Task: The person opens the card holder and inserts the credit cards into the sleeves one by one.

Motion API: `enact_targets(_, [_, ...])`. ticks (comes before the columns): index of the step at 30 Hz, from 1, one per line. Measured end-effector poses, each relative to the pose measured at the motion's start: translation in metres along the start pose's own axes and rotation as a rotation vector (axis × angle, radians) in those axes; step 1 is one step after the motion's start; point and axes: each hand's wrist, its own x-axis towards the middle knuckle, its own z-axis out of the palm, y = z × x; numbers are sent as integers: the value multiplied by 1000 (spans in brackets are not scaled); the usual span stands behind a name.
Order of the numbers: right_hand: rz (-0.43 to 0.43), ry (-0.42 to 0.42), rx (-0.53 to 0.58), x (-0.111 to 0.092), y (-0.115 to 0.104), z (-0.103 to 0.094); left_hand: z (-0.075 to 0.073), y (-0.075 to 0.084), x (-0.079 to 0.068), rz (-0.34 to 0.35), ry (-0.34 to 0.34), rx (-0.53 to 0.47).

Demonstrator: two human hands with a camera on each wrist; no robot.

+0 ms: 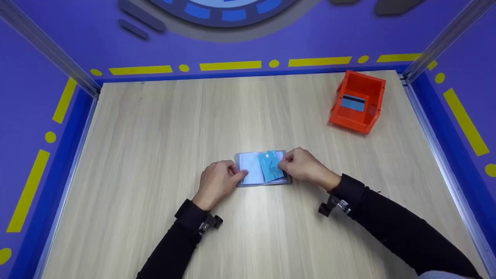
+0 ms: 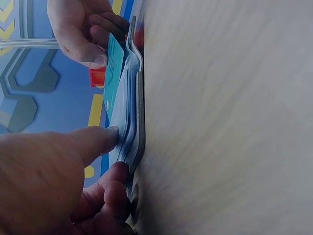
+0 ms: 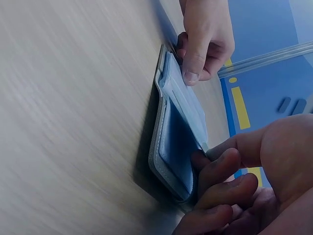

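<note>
A card wallet (image 1: 251,170) with grey covers and pale sleeves lies spread open on the table, in the middle of the head view. My left hand (image 1: 218,180) grips its left edge, thumb (image 2: 105,139) on top of the sleeves and fingers curled at the edge. Over the right half of the wallet, a teal bank card (image 1: 270,167) lies tilted. My right hand (image 1: 305,164) pinches the card by its right edge. In the right wrist view, the wallet's dark right side (image 3: 176,147) shows below the card, which is mostly hidden by my fingers there.
An orange-red open bin (image 1: 348,123) stands at the back right of the wooden table (image 1: 162,128). Inside it lies a blue card (image 1: 352,103) with a dark stripe. Blue printed walls (image 1: 248,50) close in the table's back and sides.
</note>
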Motion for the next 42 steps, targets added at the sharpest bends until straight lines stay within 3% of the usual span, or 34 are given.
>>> enact_targets(10, [-92,-26,-81,4,-6,-3,0,1,1,-7,-2,5])
enact_targets(22, [-164,62,-139,6,-16,11,0,1,0,6,3,4])
enact_targets(33, [-107,140,-137,4,-20,19,0,0,0,15,8,7])
enact_targets(42, [-126,183,-140,3,-20,23,0,0,0,29,12,10])
